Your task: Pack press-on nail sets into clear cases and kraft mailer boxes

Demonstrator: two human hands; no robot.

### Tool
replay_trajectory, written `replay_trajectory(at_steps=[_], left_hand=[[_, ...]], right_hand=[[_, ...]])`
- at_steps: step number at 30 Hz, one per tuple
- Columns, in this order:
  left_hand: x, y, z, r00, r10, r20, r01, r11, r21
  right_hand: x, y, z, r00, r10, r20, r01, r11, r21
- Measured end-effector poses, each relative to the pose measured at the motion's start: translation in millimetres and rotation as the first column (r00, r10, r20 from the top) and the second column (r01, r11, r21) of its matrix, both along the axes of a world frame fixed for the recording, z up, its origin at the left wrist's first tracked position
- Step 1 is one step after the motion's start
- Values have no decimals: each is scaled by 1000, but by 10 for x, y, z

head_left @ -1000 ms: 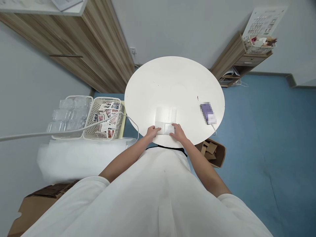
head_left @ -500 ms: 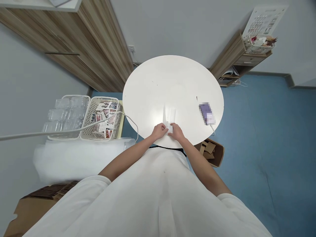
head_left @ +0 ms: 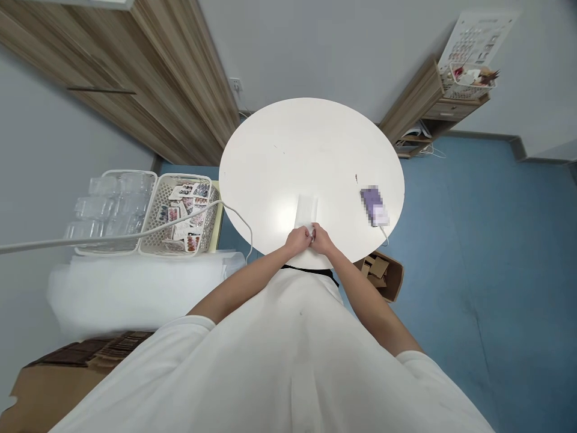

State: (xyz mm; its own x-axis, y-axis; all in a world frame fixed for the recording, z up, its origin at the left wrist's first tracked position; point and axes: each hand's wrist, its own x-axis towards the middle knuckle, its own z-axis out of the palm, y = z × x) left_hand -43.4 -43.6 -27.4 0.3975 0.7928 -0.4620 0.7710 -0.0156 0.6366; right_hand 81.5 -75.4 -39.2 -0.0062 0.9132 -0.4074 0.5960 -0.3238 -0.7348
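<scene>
Sheet on tbl, extending fwd from both hands.

On the white oval table, a pixelated purple object lies near the right edge, a white cable running from it. Left of the table, below a wood-grain cabinet, clear plastic boxes fill one basket, and a perforated white basket beside it holds carded false nails. Cardboard pieces sit in a brown bin at lower right, on the blue floor.
</scene>
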Motion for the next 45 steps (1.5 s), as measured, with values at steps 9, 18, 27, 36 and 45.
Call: replay_trajectory(at_steps=[9, 18, 27, 36, 45], left_hand=[[-84, -140, -10, 986, -161, 51, 156, 984, 89], [-338, -243, -33, 956, -265, 125, 222, 935, 277], [-291, 34, -86, 935, -338, -111, 351, 826, 440], [-313, 39, -103, 921, -366, -133, 387, 822, 418], [-259, 153, -27, 937, -337, -88, 346, 868, 356]], right_hand=[[14, 34, -38, 923, -289, -255, 279, 957, -74], [-114, -2, -115, 959, -281, -32, 282, 957, 69], [-89, 5, -154, 973, -228, -23, 229, 969, 89], [43, -252, -138, 989, -70, 131, 28, 954, 299], [63, -130, -2, 760, 351, 547, -546, 801, 245]])
